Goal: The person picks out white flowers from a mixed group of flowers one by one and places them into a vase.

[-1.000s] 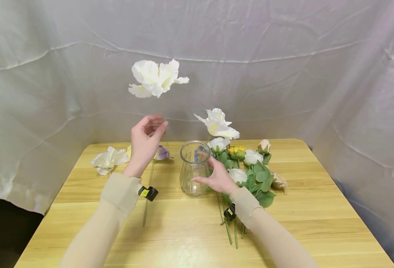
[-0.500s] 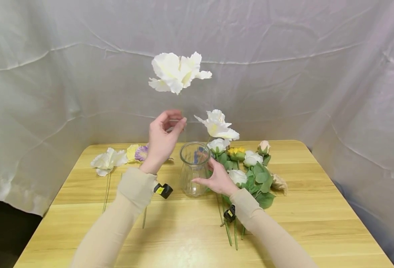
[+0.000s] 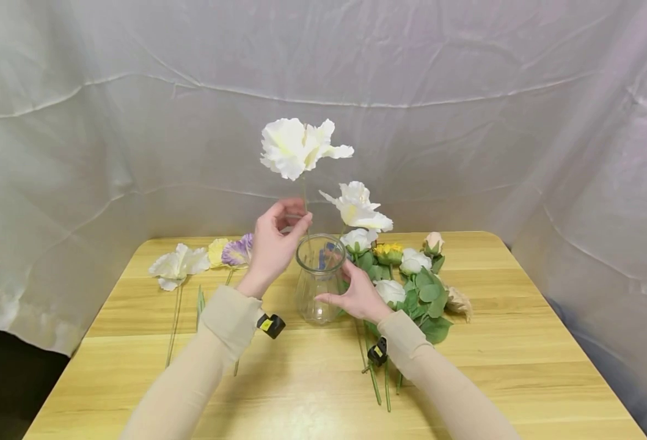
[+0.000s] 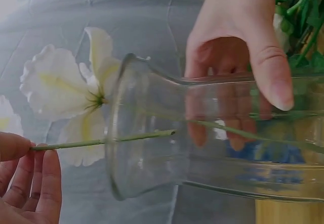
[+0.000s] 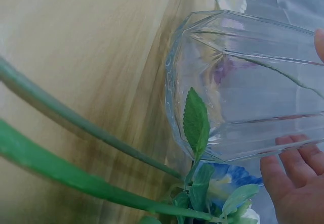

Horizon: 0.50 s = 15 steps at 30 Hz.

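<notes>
My left hand [image 3: 274, 247] pinches the thin green stem [image 4: 136, 137] of a white artificial flower [image 3: 296, 146] between thumb and fingertips. In the left wrist view the stem's cut end is inside the mouth of a clear glass vase [image 3: 313, 293]. With the thumb in front and fingers behind, my right hand [image 3: 358, 293] holds the vase's right side. A second white flower [image 3: 358, 211] leans out to the right, its stem [image 4: 238, 131] reaching down inside the glass. The right wrist view shows the vase's faceted base [image 5: 174, 82] at the wooden table.
Right of the vase lies a pile of flowers: white roses [image 3: 390, 291], a yellow flower [image 3: 388, 252], a pale pink bud [image 3: 434, 242] and green leaves [image 3: 430, 290]. At left on the table [image 3: 312, 391] lie a white flower [image 3: 177, 267] and a yellow and purple one [image 3: 237, 251].
My left hand has carried the white flower rightward to above the vase, then lowered it so the stem enters the mouth. The right hand stays on the vase.
</notes>
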Each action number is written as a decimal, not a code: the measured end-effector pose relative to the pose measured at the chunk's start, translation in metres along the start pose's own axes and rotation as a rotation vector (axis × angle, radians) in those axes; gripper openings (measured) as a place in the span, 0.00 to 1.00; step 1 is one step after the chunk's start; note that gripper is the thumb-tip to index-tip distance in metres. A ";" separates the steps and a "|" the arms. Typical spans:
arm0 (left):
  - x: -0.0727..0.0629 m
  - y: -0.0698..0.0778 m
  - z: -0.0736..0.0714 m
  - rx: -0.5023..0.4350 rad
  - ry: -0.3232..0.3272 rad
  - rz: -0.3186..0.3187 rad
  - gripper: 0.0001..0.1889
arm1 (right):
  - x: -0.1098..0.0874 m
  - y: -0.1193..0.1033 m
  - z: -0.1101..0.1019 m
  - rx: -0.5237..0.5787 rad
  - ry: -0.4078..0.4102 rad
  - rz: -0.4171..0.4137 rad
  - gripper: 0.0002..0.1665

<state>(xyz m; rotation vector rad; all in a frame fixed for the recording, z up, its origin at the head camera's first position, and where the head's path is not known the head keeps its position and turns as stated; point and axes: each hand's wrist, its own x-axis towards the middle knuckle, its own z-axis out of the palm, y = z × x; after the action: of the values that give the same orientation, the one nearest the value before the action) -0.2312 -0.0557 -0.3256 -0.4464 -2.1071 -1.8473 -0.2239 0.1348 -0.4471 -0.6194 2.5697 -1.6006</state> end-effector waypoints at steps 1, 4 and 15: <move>-0.001 -0.001 0.000 0.004 -0.006 -0.002 0.14 | 0.000 0.000 0.000 -0.004 0.000 0.005 0.52; -0.003 -0.005 0.001 0.014 -0.026 -0.008 0.14 | 0.000 0.000 0.000 -0.008 0.005 0.010 0.52; -0.008 -0.012 0.003 0.172 -0.069 0.052 0.14 | -0.001 0.000 -0.001 -0.008 0.004 0.009 0.53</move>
<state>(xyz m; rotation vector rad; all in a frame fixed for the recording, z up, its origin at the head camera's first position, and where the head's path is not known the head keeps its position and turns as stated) -0.2288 -0.0541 -0.3404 -0.5246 -2.2544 -1.6271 -0.2232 0.1357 -0.4470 -0.6048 2.5789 -1.5914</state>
